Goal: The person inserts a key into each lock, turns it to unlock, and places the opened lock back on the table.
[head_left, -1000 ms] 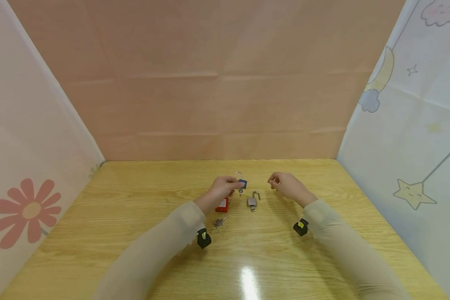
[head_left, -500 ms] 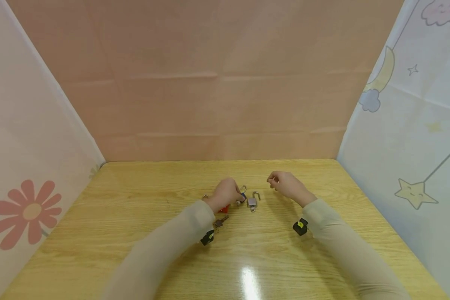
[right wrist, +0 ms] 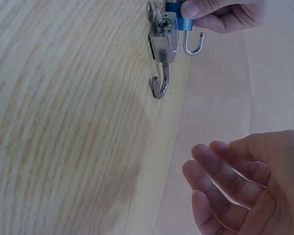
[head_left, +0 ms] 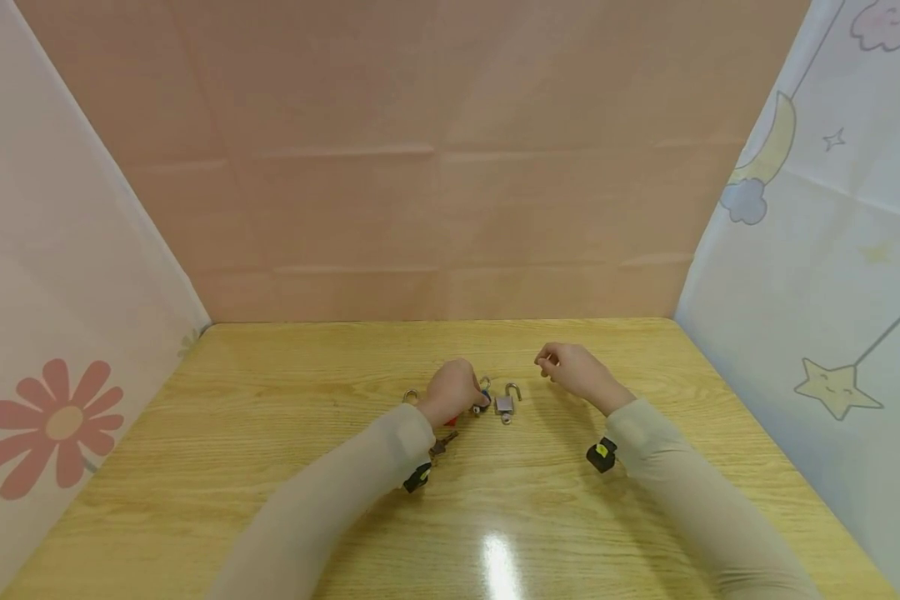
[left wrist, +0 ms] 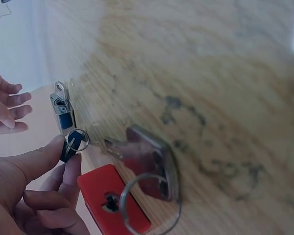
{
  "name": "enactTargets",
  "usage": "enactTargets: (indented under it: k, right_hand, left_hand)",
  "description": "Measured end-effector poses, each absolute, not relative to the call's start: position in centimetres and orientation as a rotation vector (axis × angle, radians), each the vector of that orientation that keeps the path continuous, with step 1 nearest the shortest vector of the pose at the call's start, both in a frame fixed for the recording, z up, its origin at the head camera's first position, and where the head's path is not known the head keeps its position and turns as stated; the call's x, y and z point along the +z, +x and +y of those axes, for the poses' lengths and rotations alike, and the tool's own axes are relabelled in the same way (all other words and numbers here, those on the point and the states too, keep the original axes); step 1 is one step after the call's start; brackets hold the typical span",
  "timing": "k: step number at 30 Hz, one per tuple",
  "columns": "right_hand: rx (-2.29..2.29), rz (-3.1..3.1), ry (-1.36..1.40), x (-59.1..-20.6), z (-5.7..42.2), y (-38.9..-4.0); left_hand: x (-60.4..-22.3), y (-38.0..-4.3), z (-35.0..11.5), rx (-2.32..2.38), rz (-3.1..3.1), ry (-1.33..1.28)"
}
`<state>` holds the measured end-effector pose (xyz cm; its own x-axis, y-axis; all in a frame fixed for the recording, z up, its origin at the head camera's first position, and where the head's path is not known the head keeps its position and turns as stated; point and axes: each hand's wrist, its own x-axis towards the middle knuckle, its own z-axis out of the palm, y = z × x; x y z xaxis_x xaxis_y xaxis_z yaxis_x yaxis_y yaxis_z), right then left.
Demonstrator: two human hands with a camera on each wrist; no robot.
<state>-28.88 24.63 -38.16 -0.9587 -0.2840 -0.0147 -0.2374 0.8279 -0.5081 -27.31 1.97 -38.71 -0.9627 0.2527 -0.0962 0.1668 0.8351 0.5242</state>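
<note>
My left hand [head_left: 450,393] pinches a small blue padlock [right wrist: 185,24] between thumb and fingers, low over the table. The blue padlock's shackle stands open, and a key on a ring shows at its end in the left wrist view. Right beside it lies a silver padlock [head_left: 504,405], its shackle open and a key in its keyhole. A red padlock [left wrist: 112,198] lies under my left hand, mostly hidden in the head view. My right hand [head_left: 574,370] hovers to the right of the silver padlock, fingers loosely curled around nothing.
Near my left wrist a loose key [head_left: 441,445] with a metal ring lies on the wooden table [head_left: 307,358]. A pinkish backdrop [head_left: 450,208] rises behind the table, with printed panels at both sides.
My left hand has brought the blue padlock down and nearer to me, beside the silver padlock, covering most of the red one. My right hand has stayed nearly still.
</note>
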Motion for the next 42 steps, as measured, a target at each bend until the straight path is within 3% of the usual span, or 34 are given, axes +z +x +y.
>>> enactTargets:
  k: [32,42]
  right_hand:
    - [-0.786,2.931,-0.414,-38.0,24.2,-28.6]
    - [-0.771,2.932,-0.417,-37.7,24.3,-28.5]
  left_hand:
    - [-38.5,-27.3,3.4,0.416,2.97,0.333]
    - [-37.6,-27.7,1.6,0.588,2.98,0.374]
